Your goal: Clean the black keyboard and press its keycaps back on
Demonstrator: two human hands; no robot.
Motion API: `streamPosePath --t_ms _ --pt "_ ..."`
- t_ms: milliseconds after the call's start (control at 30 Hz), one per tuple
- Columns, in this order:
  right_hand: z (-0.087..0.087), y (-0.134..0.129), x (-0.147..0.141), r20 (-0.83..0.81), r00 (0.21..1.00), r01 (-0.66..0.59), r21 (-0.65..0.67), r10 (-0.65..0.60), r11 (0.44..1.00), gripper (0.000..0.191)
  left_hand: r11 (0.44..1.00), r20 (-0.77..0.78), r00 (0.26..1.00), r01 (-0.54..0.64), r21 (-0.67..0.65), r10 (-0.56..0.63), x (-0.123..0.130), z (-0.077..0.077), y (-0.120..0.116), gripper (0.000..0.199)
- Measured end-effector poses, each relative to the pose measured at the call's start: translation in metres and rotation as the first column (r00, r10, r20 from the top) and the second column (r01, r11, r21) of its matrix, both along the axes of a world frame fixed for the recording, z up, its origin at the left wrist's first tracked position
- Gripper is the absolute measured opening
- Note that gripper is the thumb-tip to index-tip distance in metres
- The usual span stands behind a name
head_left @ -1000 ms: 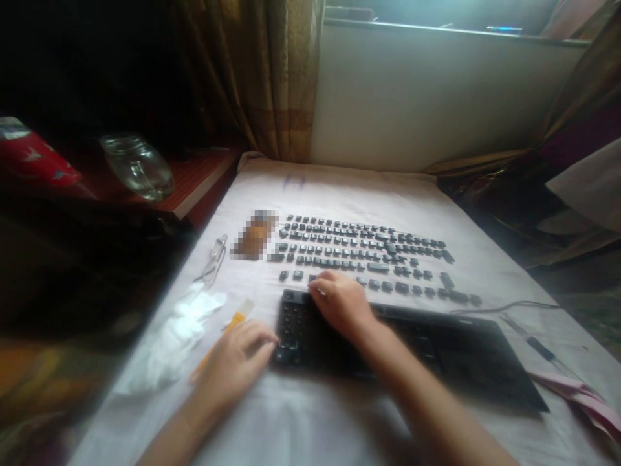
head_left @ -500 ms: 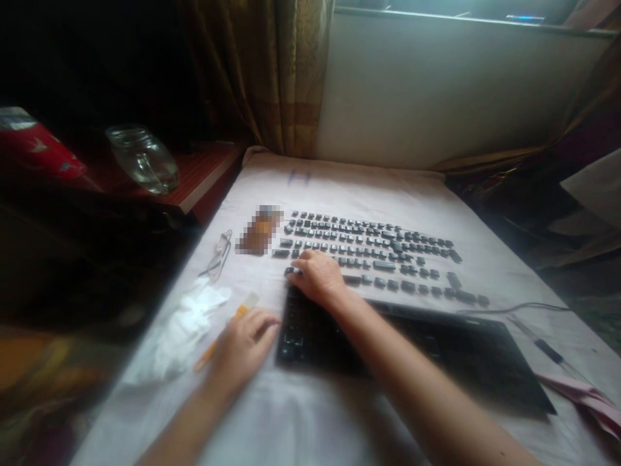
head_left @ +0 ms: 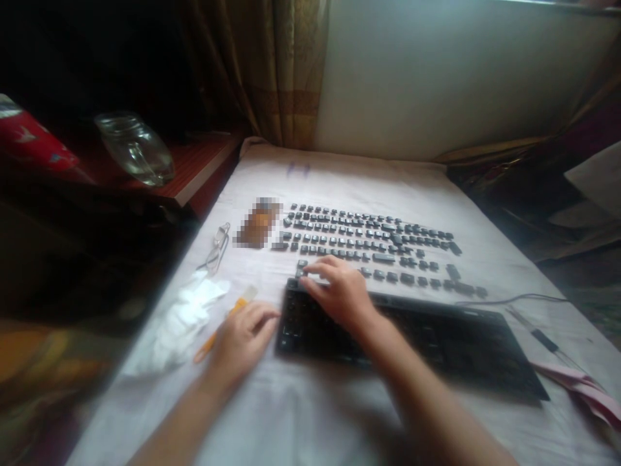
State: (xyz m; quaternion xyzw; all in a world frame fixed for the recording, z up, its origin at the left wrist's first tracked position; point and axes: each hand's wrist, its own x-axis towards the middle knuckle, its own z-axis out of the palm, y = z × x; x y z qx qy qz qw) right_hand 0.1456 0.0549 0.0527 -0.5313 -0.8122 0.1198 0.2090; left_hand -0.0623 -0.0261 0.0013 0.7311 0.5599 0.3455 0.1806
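Note:
My right hand (head_left: 342, 291) reaches over the top left part of a black keyboard base (head_left: 475, 349). Its thumb and forefinger close around a small black keycap (head_left: 301, 264) just behind the base. Another keycap (head_left: 292, 283) sits at the base's top left corner. Beyond, loose keycaps (head_left: 383, 257) lie in several rows on the cloth. My left hand (head_left: 247, 333) rests on the cloth with loosely bent fingers apart, their tips at the base's left edge. It holds nothing I can see. Partly under it lies an orange-handled tool (head_left: 237, 305) with a pale tip.
White crumpled cloth (head_left: 187, 317) and eyeglasses (head_left: 219, 246) lie left, near a pixelated phone-shaped object (head_left: 258, 223). A glass jar (head_left: 138, 152) and red bottle (head_left: 33, 139) stand on a wooden surface. A cable (head_left: 514, 298), dark-handled tool (head_left: 544, 340) and pink cloth (head_left: 582, 385) lie right.
My right hand has moved right and a little nearer, from the leftmost front keycap to the one beside it. A keycap now shows at the base's corner. My left hand has barely moved.

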Motion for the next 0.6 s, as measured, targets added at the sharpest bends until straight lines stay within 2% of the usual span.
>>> streamPosePath --t_ms 100,200,267,367,600 --pt "-0.012 -0.046 0.018 -0.188 0.978 -0.074 0.113 0.095 0.991 0.017 0.999 0.024 1.0 0.015 0.043 -0.016 0.001 0.001 0.0 0.014" --pt "-0.028 -0.083 0.023 -0.215 0.969 -0.082 0.193 0.123 0.978 0.017 0.997 0.05 0.998 0.026 0.079 -0.03 0.003 0.003 -0.001 0.015" --pt "-0.037 -0.096 0.02 -0.218 0.971 -0.051 0.213 0.098 0.976 0.018 0.993 0.049 0.998 0.035 0.111 -0.04 0.005 0.005 -0.002 0.014" --pt "-0.042 -0.102 0.013 -0.217 0.974 -0.014 0.222 0.063 0.975 0.016 0.981 0.038 0.996 0.069 0.184 -0.078 0.007 0.009 -0.008 0.013" --pt "-0.033 -0.097 0.01 -0.195 0.976 -0.052 0.219 0.096 0.974 0.013 0.938 -0.067 0.97 0.243 0.247 -0.233 0.01 0.017 -0.025 0.02"
